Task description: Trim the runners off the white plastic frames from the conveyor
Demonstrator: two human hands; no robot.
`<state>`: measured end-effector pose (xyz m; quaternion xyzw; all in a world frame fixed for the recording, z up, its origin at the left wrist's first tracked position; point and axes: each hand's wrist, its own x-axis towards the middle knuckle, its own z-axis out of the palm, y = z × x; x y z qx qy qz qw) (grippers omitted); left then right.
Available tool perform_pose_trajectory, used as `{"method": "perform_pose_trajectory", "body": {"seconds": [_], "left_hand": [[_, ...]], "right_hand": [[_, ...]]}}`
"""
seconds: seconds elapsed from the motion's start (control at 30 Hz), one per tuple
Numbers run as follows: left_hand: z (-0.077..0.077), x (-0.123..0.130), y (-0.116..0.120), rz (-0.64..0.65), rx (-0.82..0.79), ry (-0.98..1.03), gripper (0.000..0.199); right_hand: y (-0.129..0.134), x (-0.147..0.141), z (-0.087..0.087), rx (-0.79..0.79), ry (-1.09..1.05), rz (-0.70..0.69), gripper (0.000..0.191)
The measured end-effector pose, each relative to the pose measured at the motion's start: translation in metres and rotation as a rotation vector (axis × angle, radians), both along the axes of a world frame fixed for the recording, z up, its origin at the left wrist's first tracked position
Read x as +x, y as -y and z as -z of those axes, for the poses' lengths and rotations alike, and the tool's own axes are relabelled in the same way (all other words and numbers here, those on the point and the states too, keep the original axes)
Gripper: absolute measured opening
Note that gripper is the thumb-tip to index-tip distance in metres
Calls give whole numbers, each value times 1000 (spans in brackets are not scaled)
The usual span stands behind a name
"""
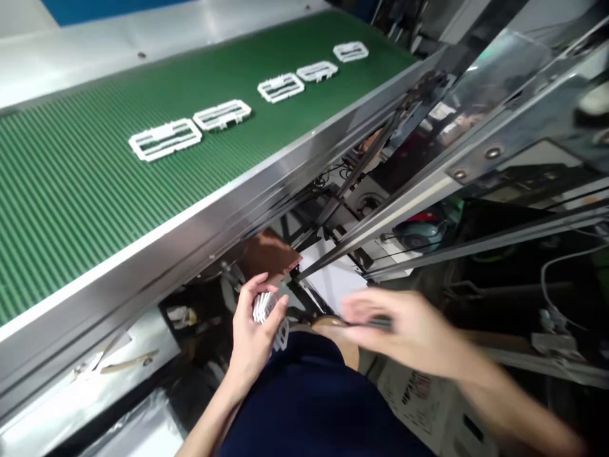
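Left hand (252, 333), lower middle of frame: fingers curled closed around a stack of white plastic frames (265, 311), held on edge, with the lower ends showing past the palm. Narrow, firm grip.

Right hand (399, 324), right of centre, blurred by motion. Fingers bunched, with a dark sliver at the fingertips, too blurred to name. Cannot tell if it holds anything.

Five more frames (164, 139) lie flat in a slanting line on a green conveyor belt (118, 209), upper left to top centre, well apart from both hands. A steel rail (190, 222) runs along the belt's near edge, above the hands. Just past the left hand, below the rail: a brown sheet (271, 254) and a white sheet (328, 276). Navy shirt (304, 393) at bottom centre; printed white carton (419, 406) at lower right.
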<state>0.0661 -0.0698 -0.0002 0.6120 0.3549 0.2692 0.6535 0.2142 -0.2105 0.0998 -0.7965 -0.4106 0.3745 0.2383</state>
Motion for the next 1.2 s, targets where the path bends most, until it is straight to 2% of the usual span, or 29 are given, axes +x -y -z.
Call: {"method": "perform_pose_trajectory", "body": {"seconds": [0.1, 0.13, 0.2, 0.27, 0.43, 0.5, 0.6, 0.67, 0.77, 0.87, 1.0, 1.2], "left_hand": [[6, -20, 14, 15, -17, -39, 42], [10, -27, 18, 5, -35, -56, 42], [19, -43, 24, -14, -80, -88, 42], [27, -59, 29, -7, -130, -117, 43], [37, -91, 39, -16, -163, -159, 43], [36, -99, 41, -40, -155, -154, 45], [35, -110, 44, -84, -237, -43, 60], [37, -118, 46, -137, -300, 40, 71], [41, -130, 49, -164, -357, 13, 71], [42, -139, 50, -114, -404, -42, 58], [39, -144, 47, -142, -335, -43, 53], [41, -153, 48, -177, -169, -43, 52]], "right_hand": [[-24, -43, 56, 0, -182, -22, 85], [-31, -57, 75, 26, -235, -49, 86], [-42, -79, 104, 71, -331, -131, 73], [-46, -93, 118, 62, -411, -200, 66], [-49, -103, 121, -100, -451, -335, 75], [-54, -105, 122, -90, -450, -399, 64], [-61, -109, 128, -56, -469, -497, 40], [-65, -111, 132, -61, -547, -531, 36], [-71, -113, 136, -61, -679, -555, 46], [-80, -115, 136, -12, -651, -629, 55], [-90, -119, 134, 30, -544, -736, 55], [-101, -128, 137, 51, -517, -848, 59]]}}
